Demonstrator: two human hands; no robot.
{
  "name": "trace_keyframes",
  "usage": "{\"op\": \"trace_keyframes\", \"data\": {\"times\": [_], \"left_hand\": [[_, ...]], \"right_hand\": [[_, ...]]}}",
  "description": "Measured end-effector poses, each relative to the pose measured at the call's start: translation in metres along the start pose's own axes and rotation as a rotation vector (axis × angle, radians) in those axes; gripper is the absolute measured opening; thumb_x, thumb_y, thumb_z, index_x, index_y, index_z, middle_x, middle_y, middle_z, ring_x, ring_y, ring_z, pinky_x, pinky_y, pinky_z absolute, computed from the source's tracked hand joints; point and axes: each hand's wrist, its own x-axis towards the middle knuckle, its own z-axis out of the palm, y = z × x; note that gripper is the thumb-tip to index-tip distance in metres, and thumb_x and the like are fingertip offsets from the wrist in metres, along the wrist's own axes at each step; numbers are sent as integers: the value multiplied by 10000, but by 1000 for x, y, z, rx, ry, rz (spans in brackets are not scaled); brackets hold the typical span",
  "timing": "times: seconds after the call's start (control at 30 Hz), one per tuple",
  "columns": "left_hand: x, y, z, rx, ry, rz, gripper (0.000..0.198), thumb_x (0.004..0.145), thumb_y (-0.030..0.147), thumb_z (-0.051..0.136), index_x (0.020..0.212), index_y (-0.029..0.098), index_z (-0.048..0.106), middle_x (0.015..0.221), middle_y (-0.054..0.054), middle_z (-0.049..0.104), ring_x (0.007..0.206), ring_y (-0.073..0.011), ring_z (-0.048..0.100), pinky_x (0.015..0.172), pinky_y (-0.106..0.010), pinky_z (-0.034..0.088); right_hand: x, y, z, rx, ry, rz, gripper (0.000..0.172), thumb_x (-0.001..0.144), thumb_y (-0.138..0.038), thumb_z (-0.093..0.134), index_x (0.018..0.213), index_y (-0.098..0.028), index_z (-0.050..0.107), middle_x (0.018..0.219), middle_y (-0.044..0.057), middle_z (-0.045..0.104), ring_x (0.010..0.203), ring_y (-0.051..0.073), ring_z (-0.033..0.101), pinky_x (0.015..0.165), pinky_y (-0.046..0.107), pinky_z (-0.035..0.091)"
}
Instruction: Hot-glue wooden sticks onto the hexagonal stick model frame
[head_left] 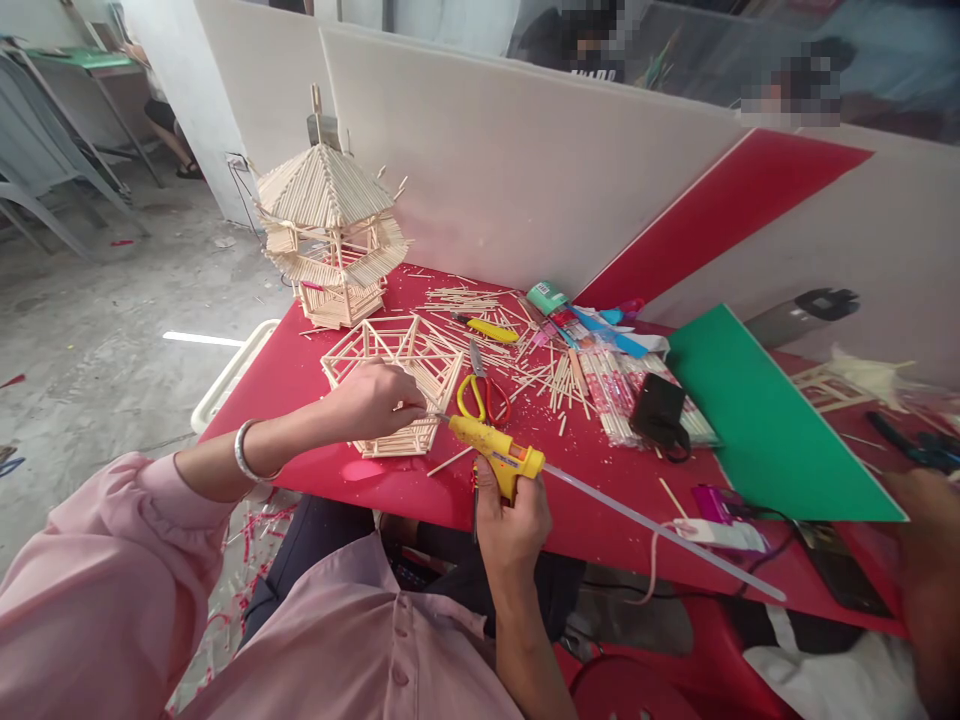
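Observation:
My right hand [517, 525] grips a yellow hot glue gun [491, 445], with a long translucent glue stick [660, 530] running out of its back. The gun's nozzle points left, close to the fingertips of my left hand [379, 400]. Those fingers are pinched together above a many-sided frame [409, 345] of thin wooden sticks; whatever they pinch is too small to make out. Behind the frame stands a stick pavilion model [330, 230] with a sloped roof. Red-and-yellow-handled scissors [480, 385] lie beside the frame.
Loose sticks [465, 300], yellow-handled pliers [487, 328] and packs of sticks [611, 395] are spread over the red table [315, 420]. A black box-shaped object [658, 405] and a green board [772, 420] are to the right. Another person's arm [926, 560] shows at the right edge.

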Motion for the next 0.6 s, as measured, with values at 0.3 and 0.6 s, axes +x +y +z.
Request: {"op": "trace_keyframes", "data": {"times": [0.3,0.6], "left_hand": [[0,-2,-1,4,10,19,285,931,249,552,731,164,735,672,-38,704,639,-140,632,626,-257,439],[-6,-10,-14,-188,255,-71,212,936,273,583,882,172,761,831,-53,764,741,-146,686,666,-249,512]], "right_hand": [[1,-1,0,-15,4,-7,415,916,-548,602,918,-138,656,780,96,689,672,196,638,600,276,460],[0,0,0,-1,1,0,412,913,-542,610,913,-133,659,778,102,689,681,203,646,606,280,462]]}}
